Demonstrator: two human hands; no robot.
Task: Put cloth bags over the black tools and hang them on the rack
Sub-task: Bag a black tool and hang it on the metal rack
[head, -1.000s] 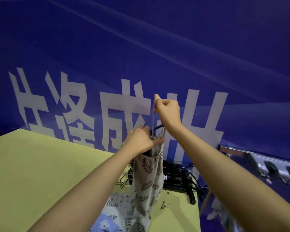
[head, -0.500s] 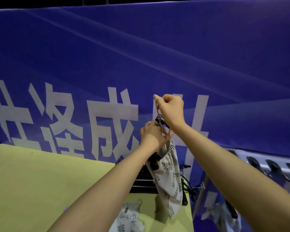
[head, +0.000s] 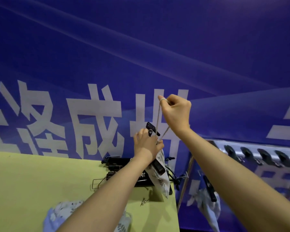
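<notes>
I'm cinching the bag (head: 160,171) over the tool (head: 151,128): my left hand (head: 147,144) grips both at the bag's mouth, above the table (head: 40,181), while my right hand (head: 176,113), above it, is clamped on the cord (head: 158,118), pulling it taut. The tool's long axis tilts, top end up-left, its lower end poking from the bag. Next, I judge, comes hanging it on the rack (head: 258,151), right of the table.

Left hand (head: 146,144) gripping gathered neck of leaf-print cloth bag (head: 161,178), black tool (head: 151,128) protruding above. Right hand (head: 176,113) raised, drawstring (head: 157,118) looped over finger, taut. More black tools (head: 117,162) piled on yellow table (head: 40,178). Metal rack (head: 258,154) at right, one bagged tool (head: 208,198) hanging beneath.
</notes>
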